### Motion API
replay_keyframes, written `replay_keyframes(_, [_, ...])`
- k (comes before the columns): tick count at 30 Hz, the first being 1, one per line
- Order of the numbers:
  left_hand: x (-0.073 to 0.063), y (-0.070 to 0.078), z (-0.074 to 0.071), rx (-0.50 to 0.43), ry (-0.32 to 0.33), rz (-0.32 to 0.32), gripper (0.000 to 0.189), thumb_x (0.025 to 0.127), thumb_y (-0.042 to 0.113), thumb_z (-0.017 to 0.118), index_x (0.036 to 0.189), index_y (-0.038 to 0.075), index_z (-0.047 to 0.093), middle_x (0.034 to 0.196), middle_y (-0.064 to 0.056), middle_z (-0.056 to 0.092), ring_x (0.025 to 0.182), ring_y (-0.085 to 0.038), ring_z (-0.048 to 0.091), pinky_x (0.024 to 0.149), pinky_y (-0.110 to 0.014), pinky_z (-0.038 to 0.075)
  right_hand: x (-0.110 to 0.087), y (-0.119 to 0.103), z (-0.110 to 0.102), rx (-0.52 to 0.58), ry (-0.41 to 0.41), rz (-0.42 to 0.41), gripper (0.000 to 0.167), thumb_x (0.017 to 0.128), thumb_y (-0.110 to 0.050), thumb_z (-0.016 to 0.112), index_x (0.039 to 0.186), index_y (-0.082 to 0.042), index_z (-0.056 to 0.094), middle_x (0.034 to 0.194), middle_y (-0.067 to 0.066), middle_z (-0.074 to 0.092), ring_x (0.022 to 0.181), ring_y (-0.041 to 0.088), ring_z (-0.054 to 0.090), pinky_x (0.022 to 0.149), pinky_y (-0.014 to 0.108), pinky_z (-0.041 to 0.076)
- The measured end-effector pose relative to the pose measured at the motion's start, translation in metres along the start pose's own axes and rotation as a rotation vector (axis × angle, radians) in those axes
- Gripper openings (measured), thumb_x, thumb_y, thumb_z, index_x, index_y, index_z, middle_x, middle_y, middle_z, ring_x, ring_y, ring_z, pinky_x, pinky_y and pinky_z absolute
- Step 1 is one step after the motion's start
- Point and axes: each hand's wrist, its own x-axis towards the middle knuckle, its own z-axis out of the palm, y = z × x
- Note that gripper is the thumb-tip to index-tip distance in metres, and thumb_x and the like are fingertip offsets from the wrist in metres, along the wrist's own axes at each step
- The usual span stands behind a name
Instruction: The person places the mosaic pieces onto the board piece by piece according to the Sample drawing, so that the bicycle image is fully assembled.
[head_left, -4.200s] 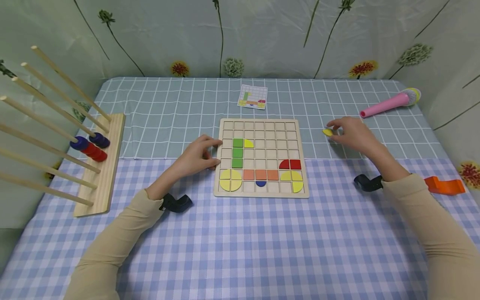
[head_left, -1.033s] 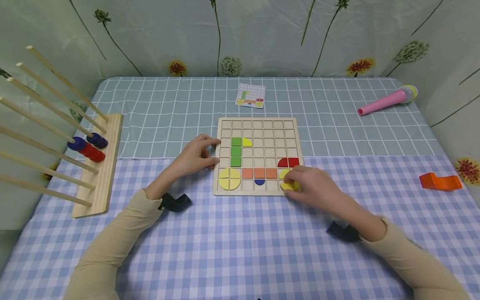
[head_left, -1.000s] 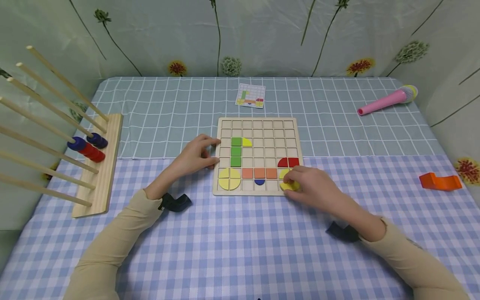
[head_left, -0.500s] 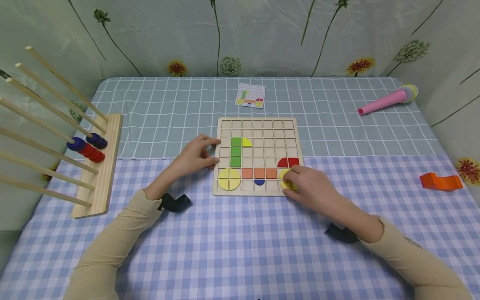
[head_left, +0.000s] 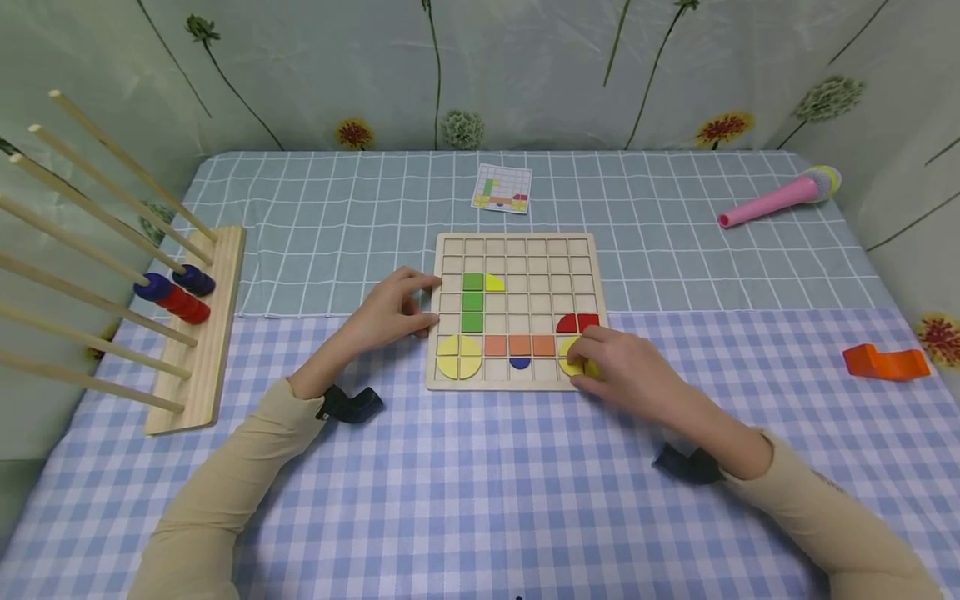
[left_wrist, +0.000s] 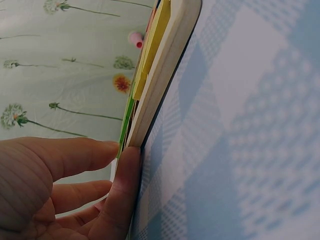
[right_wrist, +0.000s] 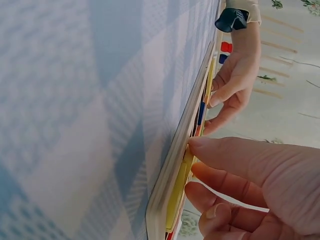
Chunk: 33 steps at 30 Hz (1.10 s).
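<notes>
A wooden grid board (head_left: 510,386) lies before me, bearing green squares (head_left: 472,302), orange squares (head_left: 519,345), a blue half circle (head_left: 520,362), red pieces (head_left: 588,322) and yellow quarter circles (head_left: 459,357). My left hand (head_left: 384,312) touches the board's left edge with thumb and fingertips spread apart. At the front right corner, my right hand (head_left: 633,375) pinches a yellow quarter-circle piece (head_left: 592,368) at its cell, partly hidden by the fingers. In the right wrist view, the thumb (right_wrist: 215,150) is right at the yellow pieces (right_wrist: 175,197).
A pattern card (head_left: 502,189) lies behind the board. To the left stands a wooden peg rack (head_left: 217,333) with blue and red beads. A pink toy microphone (head_left: 780,198) and an orange block (head_left: 885,362) lie on the right.
My right hand has brought a yellow quarter-circle piece from the board's right to its front right corner and lowered it there. The left hand stays at the left edge.
</notes>
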Motion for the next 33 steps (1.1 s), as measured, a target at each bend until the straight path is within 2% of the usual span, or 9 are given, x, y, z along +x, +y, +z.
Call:
replay_keyframes(7, [0.001,0.001,-0.001,0.005,0.003,-0.006,0.057,0.085,0.014,0.068,0.137,0.003,0.046,0.123,-0.014,0.049,0.067,-0.015,0.056,0.061,-0.022,0.044,0.002,0.001,0.000,0.017,-0.001,0.009,0.018,0.071,-0.015,0.079,0.084,-0.008,0.070,0.081,0.002,0.065,0.069,0.011,0.053,0.063,0.026,0.047])
replay_keyframes(17, [0.001,-0.004,-0.001,-0.018,-0.001,-0.009,0.058,0.085,0.014,0.068,0.137,0.004,0.046,0.123,-0.014,0.048,0.066,-0.014,0.058,0.061,-0.022,0.046,0.005,0.004,-0.005,0.050,-0.008,0.038,0.018,0.073,-0.016,0.077,0.086,-0.008,0.068,0.082,0.003,0.065,0.069,0.013,0.052,0.064,0.028,0.046])
replay_keyframes(22, [-0.001,-0.008,-0.008,-0.051,-0.041,-0.007,0.057,0.087,0.015,0.066,0.138,0.003,0.045,0.129,-0.015,0.045,0.071,-0.017,0.064,0.064,-0.023,0.049,0.007,0.013,-0.019,0.036,0.042,0.043,0.016,0.078,-0.015,0.073,0.091,-0.007,0.069,0.087,0.005,0.066,0.070,0.015,0.054,0.062,0.029,0.047])
replay_keyframes(24, [-0.003,-0.008,-0.015,-0.050,-0.020,0.003,0.054,0.088,0.013,0.063,0.138,0.002,0.045,0.130,-0.017,0.045,0.078,-0.023,0.066,0.066,-0.025,0.052,0.010,0.019,-0.030,0.029,0.067,0.057,0.019,0.080,-0.014,0.071,0.097,-0.007,0.068,0.091,0.006,0.066,0.070,0.016,0.053,0.060,0.027,0.044])
replay_keyframes(28, [-0.005,-0.002,-0.036,0.043,0.095,0.046,0.047,0.092,0.010,0.058,0.136,0.001,0.047,0.132,-0.019,0.044,0.098,-0.032,0.062,0.076,-0.040,0.056,0.021,0.036,-0.057,0.021,0.121,0.093,0.025,0.084,-0.012,0.067,0.108,-0.006,0.066,0.098,0.011,0.066,0.070,0.019,0.049,0.057,0.025,0.037])
replay_keyframes(31, [-0.005,0.009,-0.054,0.184,0.153,0.086,0.044,0.095,0.015,0.054,0.136,0.002,0.048,0.136,-0.020,0.043,0.113,-0.036,0.054,0.089,-0.048,0.050,0.033,0.051,-0.075,-0.005,0.159,0.113,0.029,0.087,-0.012,0.064,0.115,-0.003,0.063,0.103,0.016,0.065,0.075,0.023,0.053,0.059,0.030,0.040])
replay_keyframes(33, [-0.002,0.018,-0.064,0.279,0.165,0.117,0.044,0.096,0.018,0.051,0.137,0.001,0.046,0.139,-0.021,0.042,0.122,-0.038,0.046,0.098,-0.052,0.042,0.042,0.061,-0.085,-0.024,0.163,0.140,0.034,0.089,-0.014,0.060,0.120,-0.002,0.059,0.110,0.019,0.062,0.081,0.027,0.055,0.062,0.035,0.044])
